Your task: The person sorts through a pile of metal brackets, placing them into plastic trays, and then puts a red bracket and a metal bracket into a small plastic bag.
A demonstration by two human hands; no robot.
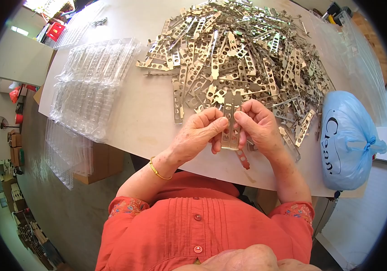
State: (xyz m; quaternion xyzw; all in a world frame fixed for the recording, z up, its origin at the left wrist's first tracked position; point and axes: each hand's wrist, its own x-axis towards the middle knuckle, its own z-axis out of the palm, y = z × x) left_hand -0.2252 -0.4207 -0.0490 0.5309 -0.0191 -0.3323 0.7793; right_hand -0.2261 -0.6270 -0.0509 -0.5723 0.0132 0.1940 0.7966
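Over the near edge of the table, my left hand (201, 130) and my right hand (260, 127) face each other. Both are closed, thumbs and fingers pinching slim perforated metal brackets (230, 128) that stand side by side between them. Whether these are two brackets or more is hard to tell. Below them another bracket (243, 159) with round holes lies at the table's edge, partly hidden. Just beyond my hands rises a large heap of similar loose metal brackets (247, 58), tangled in all directions.
Stacked clear plastic trays (94, 86) with moulded slots lie on the left of the white table (152, 135). A knotted blue plastic bag (349, 140) sits at the right edge. Clear plastic sheets (360, 58) are at the far right. A cardboard box (105, 162) stands below the table.
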